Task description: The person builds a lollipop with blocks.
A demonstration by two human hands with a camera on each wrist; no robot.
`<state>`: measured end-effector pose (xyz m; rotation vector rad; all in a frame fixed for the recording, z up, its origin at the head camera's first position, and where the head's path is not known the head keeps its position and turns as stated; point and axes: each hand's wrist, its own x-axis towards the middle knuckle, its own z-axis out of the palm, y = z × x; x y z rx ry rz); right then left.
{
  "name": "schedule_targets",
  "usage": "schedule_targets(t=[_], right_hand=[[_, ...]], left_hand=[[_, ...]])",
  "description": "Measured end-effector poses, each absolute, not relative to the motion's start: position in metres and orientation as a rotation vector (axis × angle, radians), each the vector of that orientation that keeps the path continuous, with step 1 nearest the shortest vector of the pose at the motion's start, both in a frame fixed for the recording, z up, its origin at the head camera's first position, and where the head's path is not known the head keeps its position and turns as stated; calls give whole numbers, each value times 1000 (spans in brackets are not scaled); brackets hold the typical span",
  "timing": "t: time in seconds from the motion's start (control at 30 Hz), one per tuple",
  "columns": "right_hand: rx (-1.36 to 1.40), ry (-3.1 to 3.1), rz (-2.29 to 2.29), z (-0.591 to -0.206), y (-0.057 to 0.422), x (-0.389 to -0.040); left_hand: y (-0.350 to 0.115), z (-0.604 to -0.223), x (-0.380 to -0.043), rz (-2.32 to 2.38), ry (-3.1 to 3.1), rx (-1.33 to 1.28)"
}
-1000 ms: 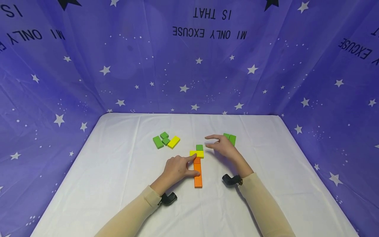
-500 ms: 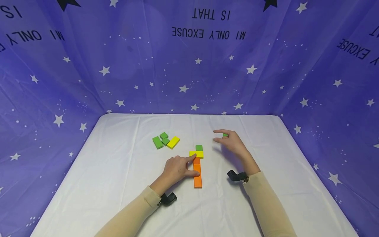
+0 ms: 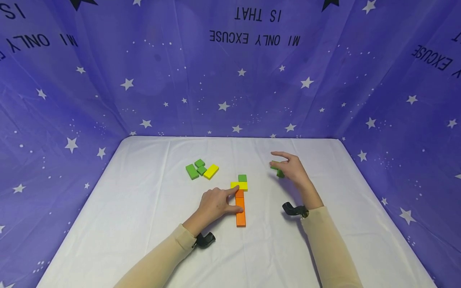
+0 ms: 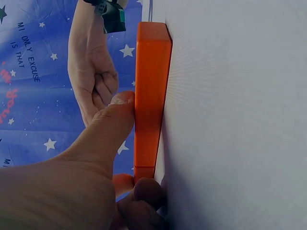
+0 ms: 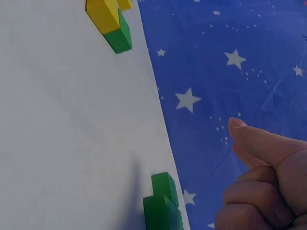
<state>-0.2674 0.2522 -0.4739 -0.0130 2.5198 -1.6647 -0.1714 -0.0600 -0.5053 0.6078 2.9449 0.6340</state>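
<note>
A column of blocks lies on the white table. It has a long orange block (image 3: 240, 218), a small orange block (image 3: 239, 194), a yellow block (image 3: 243, 185) crosswise and a small green block (image 3: 243, 178) at the far end. My left hand (image 3: 215, 204) rests its thumb on the long orange block and its index fingertip at the yellow one; its other fingers curl beside the column. Empty, my right hand (image 3: 295, 172) hovers over a small green block (image 3: 275, 164) and a longer green block (image 3: 280, 174), thumb and index apart, partly hiding them.
At the left of the table lie a green block (image 3: 192, 172), two small green blocks (image 3: 199, 163) and a yellow block (image 3: 211, 171). A purple star-printed curtain (image 3: 223, 92) stands behind and at both sides of the white tablecloth (image 3: 144, 208).
My right hand has moved rightward, away from the column to above the green blocks at the right. The left hand and the column stay put.
</note>
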Motion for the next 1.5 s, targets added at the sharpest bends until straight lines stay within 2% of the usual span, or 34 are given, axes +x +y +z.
schedule_targets(t=[0.5, 1.17, 1.5], right_hand=[[105, 2560, -1583, -480, 269, -277], [214, 2743, -1327, -507, 267, -280], [253, 2787, -1300, -508, 262, -278]], left_hand=[[-62, -506, -173, 639, 2947, 611], [-60, -505, -173, 631, 2954, 614], [-61, -506, -171, 647, 2943, 612]])
